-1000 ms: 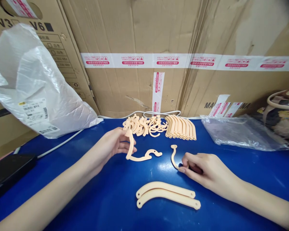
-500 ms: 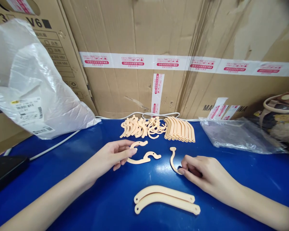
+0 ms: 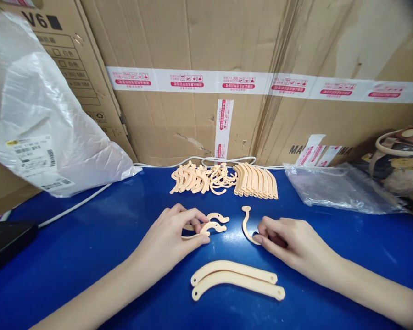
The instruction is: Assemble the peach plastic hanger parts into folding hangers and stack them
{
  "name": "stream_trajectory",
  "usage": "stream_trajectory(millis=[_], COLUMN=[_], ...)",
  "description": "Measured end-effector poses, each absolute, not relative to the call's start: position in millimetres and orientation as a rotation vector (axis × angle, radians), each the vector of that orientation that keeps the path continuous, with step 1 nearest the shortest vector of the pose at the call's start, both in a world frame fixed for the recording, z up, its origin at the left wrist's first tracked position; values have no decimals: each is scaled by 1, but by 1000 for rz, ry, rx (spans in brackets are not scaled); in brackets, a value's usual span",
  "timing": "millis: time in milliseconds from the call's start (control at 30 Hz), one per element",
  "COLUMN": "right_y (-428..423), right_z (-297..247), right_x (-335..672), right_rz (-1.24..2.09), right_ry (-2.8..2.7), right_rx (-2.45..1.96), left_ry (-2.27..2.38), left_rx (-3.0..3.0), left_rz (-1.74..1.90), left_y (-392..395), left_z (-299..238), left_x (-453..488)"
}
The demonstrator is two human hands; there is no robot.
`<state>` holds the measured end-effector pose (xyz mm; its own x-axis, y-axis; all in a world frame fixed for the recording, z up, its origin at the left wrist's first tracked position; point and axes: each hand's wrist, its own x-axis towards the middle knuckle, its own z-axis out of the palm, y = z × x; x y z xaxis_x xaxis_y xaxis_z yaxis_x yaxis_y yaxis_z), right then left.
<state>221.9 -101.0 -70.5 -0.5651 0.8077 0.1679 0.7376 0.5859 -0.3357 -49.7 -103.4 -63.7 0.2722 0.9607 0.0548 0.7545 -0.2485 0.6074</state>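
My left hand (image 3: 175, 231) is closed around the rear parts of two flat, pale wooden hook pieces (image 3: 216, 225). Their curved ends, each with a small hole, stick out to the right, nearly side by side; the rest is covered by my fingers. Between the thumb and fingers of my right hand (image 3: 291, 240) is the lower end of a thin, S-curved wooden hook (image 3: 246, 224) with a wider flat tip. Nearer to me, two long bent wooden arms (image 3: 237, 278) with holes at their ends lie against each other on the blue table (image 3: 151, 298).
Behind my hands lie a heap of small curved wooden pieces (image 3: 196, 178) and a row of wooden arms (image 3: 256, 181). A white plastic bag (image 3: 51, 119) stands left, a clear bag (image 3: 340, 188) lies right. Cardboard (image 3: 179, 123) and a cable (image 3: 158, 165) border the back.
My left hand has moved from the separate upper hook piece onto both, and the two now lie close together. My right hand stays on its thin hook. The view has shifted slightly.
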Motion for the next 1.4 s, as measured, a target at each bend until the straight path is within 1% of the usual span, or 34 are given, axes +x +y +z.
stream_trajectory(millis=[267, 433, 567, 767, 1067, 1400], right_y=[-100, -100, -94, -79, -67, -71], right_z=[-72, -60, -49, -55, -62, -65], right_x=[224, 220, 202, 175, 171, 171], right_rz=[306, 230, 173, -37, -206, -190], right_ry=[-2518, -2411, -2513, -2688, -2690, -2655], right_rx=[-1255, -1174, -1014, -748, -726, -725], left_ry=[1475, 1360, 1321, 1295, 1328, 1285], left_rx=[2386, 2402, 2402, 2418, 2459, 2623], left_rz=[573, 333, 256, 348, 476, 489], left_y=[-103, -100, -94, -88, -88, -91], left_z=[-58, -46, -44, -53, -60, -57], left_x=[-54, -81, -91, -90, -87, -84])
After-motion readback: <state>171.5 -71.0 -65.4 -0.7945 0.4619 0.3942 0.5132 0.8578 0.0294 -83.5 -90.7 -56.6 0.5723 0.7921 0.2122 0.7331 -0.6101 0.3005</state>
